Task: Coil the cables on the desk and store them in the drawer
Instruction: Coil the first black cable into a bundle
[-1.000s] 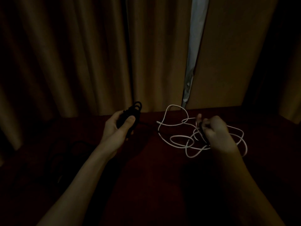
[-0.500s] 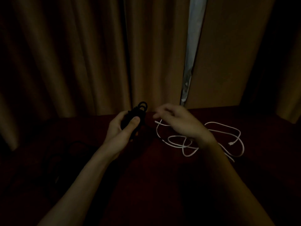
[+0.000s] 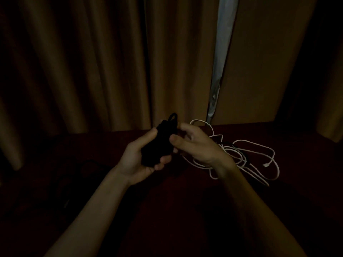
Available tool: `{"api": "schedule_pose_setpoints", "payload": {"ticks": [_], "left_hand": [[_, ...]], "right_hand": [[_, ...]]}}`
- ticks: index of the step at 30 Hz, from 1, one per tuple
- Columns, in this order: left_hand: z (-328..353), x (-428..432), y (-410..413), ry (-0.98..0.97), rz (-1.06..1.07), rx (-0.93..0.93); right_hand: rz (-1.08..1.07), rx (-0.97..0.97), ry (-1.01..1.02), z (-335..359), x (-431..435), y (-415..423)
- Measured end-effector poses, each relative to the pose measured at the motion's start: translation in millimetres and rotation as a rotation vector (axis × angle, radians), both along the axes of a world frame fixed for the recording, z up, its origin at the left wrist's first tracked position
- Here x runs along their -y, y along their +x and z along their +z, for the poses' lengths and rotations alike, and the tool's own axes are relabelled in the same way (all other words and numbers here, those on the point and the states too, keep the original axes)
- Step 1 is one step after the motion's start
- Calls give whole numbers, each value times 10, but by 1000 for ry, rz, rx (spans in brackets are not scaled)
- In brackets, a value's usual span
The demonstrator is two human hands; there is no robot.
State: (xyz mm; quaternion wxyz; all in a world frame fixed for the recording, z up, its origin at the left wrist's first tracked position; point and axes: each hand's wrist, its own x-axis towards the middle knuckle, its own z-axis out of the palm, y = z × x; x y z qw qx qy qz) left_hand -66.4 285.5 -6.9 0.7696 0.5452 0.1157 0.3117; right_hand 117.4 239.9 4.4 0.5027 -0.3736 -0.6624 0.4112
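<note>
Black cable coil [image 3: 157, 145] is gripped in the left hand [image 3: 137, 160] over the desk [image 3: 167, 210], right hand [image 3: 198, 147] curled at it (can't tell if pinching), and a slack grip could spring loops into the white cable [image 3: 256, 144].

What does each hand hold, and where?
The left hand grips the coiled black cable around its middle; the right hand is at its upper end, grip unclear.

Bare desk [image 3: 176, 210] lies open near the front; a loose white cable [image 3: 239, 154] sprawls right, curtains [image 3: 92, 71] close the back.
</note>
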Motion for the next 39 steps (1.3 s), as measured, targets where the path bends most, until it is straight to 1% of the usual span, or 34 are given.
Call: {"api": "schedule_pose_setpoints", "payload": {"ticks": [2,4,6,8,10,11,13,17,18,20,22,23,24,25,26,28,29,30,32,34,36,38,39], "left_hand": [[12,22,-13,-48,-125,18],[17,36,-21,-52,-152,7],[44,64,-15,-74,-107,-33],[72,79,18,-55,-8,-131],[81,76,57,76,161,-260],[74,68,70,141,242,-286],[60,64,73,280,373,-280],[-1,76,101,820,563,-381],[-26,73,118,928,623,-413],[-85,49,138,1096,730,-435],[-129,31,134,1177,801,-418],[-133,33,128,1168,826,-402],[-117,38,119,1105,841,-380],[-93,41,117,979,834,-339],[-59,43,118,798,806,-277],[13,41,117,427,691,-132],[40,54,115,294,605,-70],[61,76,119,186,514,-17],[92,136,132,17,318,62],[88,175,136,-81,131,121],[65,180,123,-122,-9,150],[84,188,116,-131,-54,121],[109,193,120,-109,-25,68]], "right_hand": [[108,-35,-59,50,62,18],[130,-60,-52,88,97,26],[81,-12,-5,110,116,6],[-10,22,7,103,113,-27],[-118,11,10,86,85,-54],[-209,38,44,66,56,-52],[-399,113,109,31,5,-57],[-693,79,81,41,-45,-91],[-736,95,54,71,-28,-118],[-742,166,14,89,-18,-167],[-676,196,-1,110,-15,-187],[-623,185,8,132,-2,-181],[-565,182,20,155,19,-166],[-502,186,36,166,26,-131],[-428,172,43,179,44,-98],[-293,94,53,178,62,-36],[-242,44,59,169,57,-19],[-206,-9,59,164,49,-15],[-202,-69,76,149,30,-22],[-173,-89,71,141,32,-13],[-126,-46,61,152,84,-30],[-152,-18,91,174,132,-63],[-190,-23,115,180,136,-77]]}}
